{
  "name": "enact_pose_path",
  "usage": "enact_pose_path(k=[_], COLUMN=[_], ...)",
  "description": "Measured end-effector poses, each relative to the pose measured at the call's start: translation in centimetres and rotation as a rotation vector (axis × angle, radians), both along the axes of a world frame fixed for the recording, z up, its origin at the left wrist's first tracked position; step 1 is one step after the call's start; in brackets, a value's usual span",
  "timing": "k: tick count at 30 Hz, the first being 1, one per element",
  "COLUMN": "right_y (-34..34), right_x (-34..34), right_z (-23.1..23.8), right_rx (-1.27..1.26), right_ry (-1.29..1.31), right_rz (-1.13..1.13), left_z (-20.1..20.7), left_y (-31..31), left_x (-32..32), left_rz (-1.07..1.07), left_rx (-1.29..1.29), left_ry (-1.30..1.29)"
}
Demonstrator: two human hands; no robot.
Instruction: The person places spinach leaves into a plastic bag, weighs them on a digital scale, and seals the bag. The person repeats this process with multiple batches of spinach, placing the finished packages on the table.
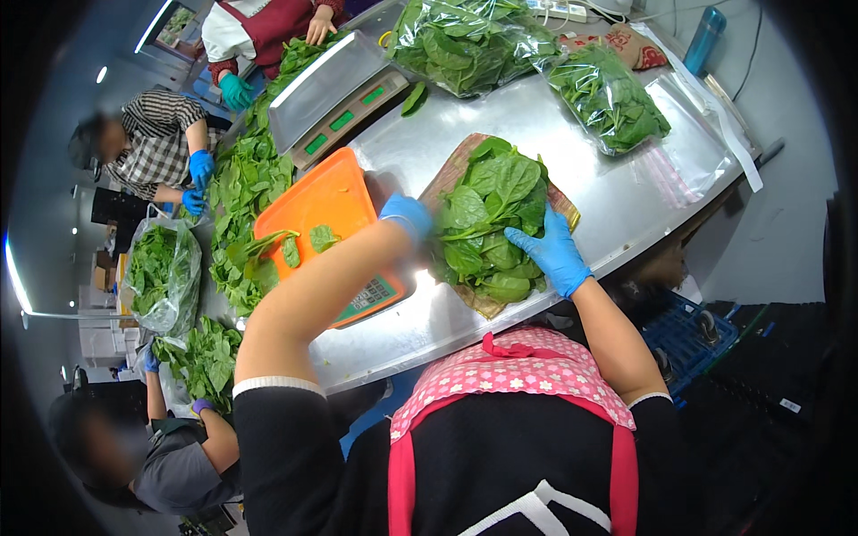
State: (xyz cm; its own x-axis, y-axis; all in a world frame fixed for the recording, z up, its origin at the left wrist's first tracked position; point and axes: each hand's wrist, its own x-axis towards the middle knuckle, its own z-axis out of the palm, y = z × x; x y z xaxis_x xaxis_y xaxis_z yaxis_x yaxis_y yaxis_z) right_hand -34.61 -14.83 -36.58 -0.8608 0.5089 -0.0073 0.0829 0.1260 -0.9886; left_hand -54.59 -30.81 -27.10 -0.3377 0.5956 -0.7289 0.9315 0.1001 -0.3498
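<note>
A heaped bunch of leafy greens (496, 214) lies before me on a brown patterned mat (447, 183) on the metal table. My right hand (556, 252), in a blue glove, rests against the right side of the bunch. Its thumb is spread wide over the leaves, with the fingers stretched along the edge and partly hidden. At the left side of the bunch, my left hand (408, 219) is also blue-gloved. Motion smears its fingers, so their grip cannot be made out. Beneath my left forearm is an orange scale (335, 201) carrying a few loose leaves.
Bagged greens (465, 49) and another filled bag (608, 98) lie at the back. A flat-topped scale (326, 89) with green displays stands farther left, beside a long heap of greens (241, 192). Clear bags (684, 147) lie at right. Several co-workers handle greens along the left.
</note>
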Motion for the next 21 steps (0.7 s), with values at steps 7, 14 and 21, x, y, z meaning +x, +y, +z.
enact_pose_path(k=[7, 14, 21], right_y=[0.9, 1.4, 1.7], right_x=[0.5, 0.4, 1.0], right_z=[-1.3, -1.8, 0.5], right_rx=[0.122, 0.216, 0.166], right_ry=[-0.069, -0.047, -0.153], right_rz=[0.027, 0.051, 0.067], left_z=[1.5, 6.5, 11.2], left_y=[0.1, 1.4, 3.0], left_x=[1.4, -2.3, -4.5], left_rz=[-0.006, -0.386, -0.751], left_rx=[0.044, 0.179, 0.585], left_ry=[0.141, 0.374, 0.205])
